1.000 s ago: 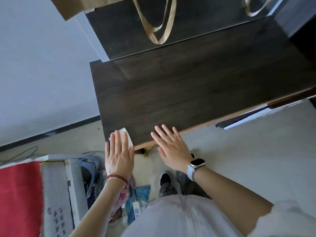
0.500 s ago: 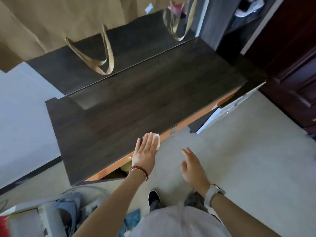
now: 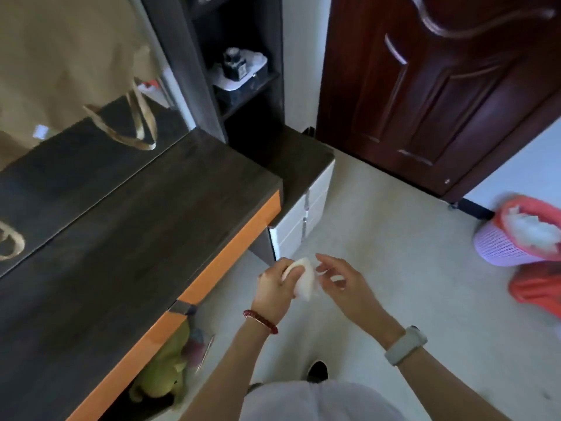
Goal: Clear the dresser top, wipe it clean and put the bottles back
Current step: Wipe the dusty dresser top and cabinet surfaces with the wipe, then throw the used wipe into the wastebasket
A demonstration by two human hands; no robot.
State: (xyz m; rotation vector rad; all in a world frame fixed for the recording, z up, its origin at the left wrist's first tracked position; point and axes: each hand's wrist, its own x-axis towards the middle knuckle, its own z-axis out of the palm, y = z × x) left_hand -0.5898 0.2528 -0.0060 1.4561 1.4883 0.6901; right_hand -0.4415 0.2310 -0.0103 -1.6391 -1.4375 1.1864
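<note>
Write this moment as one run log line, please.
left hand: holds wipe | right hand: open, beside wipe | dresser top: bare

Home bedroom: dark dresser top (image 3: pixel 127 238) under mirror (image 3: pixel 76 86), panelled wooden door (image 3: pixel 425 86), laundry basket (image 3: pixel 501 247) on floor.

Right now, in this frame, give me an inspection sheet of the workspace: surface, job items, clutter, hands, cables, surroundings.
Surface: dresser top, dark wood with an orange front edge, bare where visible.
Job's things: white wipe held off the dresser over the floor; bottles for the dresser top: nothing seen.
Clutter: yellow-green soft toy under the dresser.
Hands: left hand grips the wipe; right hand open beside it.
Cables: nothing seen.
Surroundings: dark bottle on a side shelf, wooden door, mesh bin on the floor.
</note>
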